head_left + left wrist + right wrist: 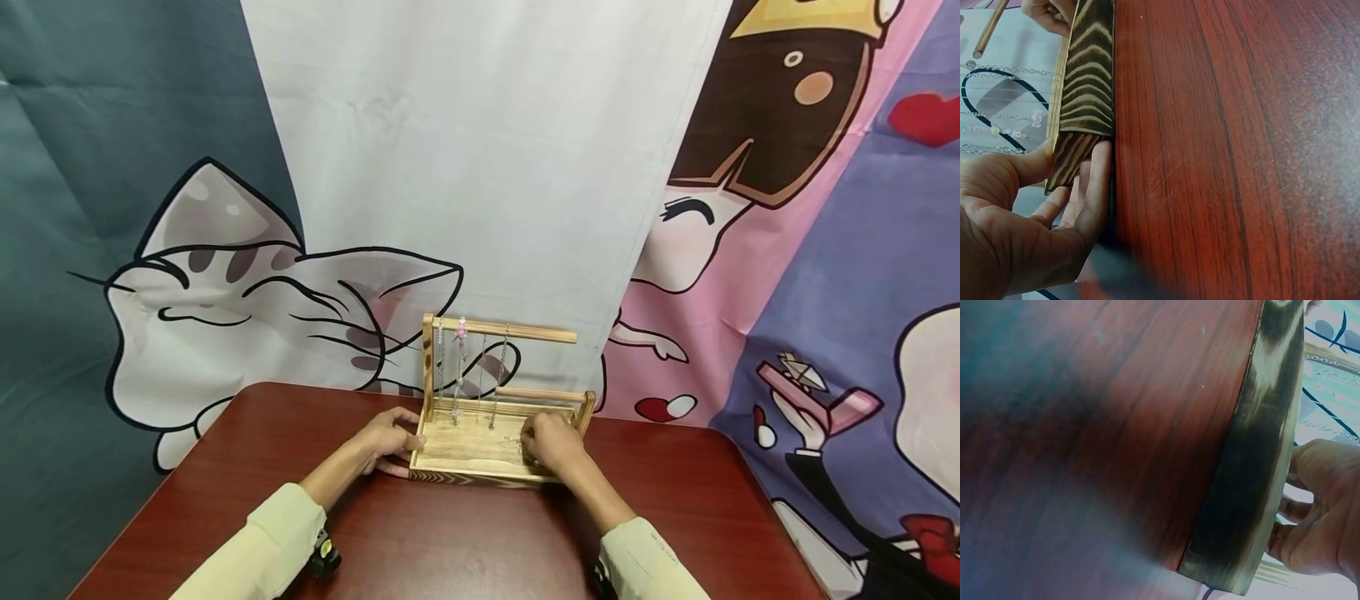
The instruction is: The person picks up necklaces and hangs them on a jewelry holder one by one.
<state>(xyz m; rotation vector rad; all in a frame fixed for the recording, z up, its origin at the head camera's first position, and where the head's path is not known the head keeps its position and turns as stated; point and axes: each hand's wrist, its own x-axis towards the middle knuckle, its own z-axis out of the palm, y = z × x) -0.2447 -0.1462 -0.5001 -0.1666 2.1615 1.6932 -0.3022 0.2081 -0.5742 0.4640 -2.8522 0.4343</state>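
A wooden jewelry stand [428, 367] with a shallow tray [450, 452] at its base stands on the table. Several thin necklaces, one with a pink charm [461, 332], hang from its upper bar [543, 334]. My left hand [390, 439] grips the tray's left end; in the left wrist view the thumb is at the rim and fingers touch the dark-grained end [1075, 153]. Down in the tray's right part is my right hand [553, 442], fingers curled beside a fine chain [513, 439]. Its fingertips are hidden, so whether they pinch the chain cannot be told.
The stand is on a reddish-brown wood-grain table [465, 533], near its back edge. A lower bar [543, 394] runs to a short post [588, 410] at the right. Behind the table hangs a printed cloth [480, 167] with cartoon figures.
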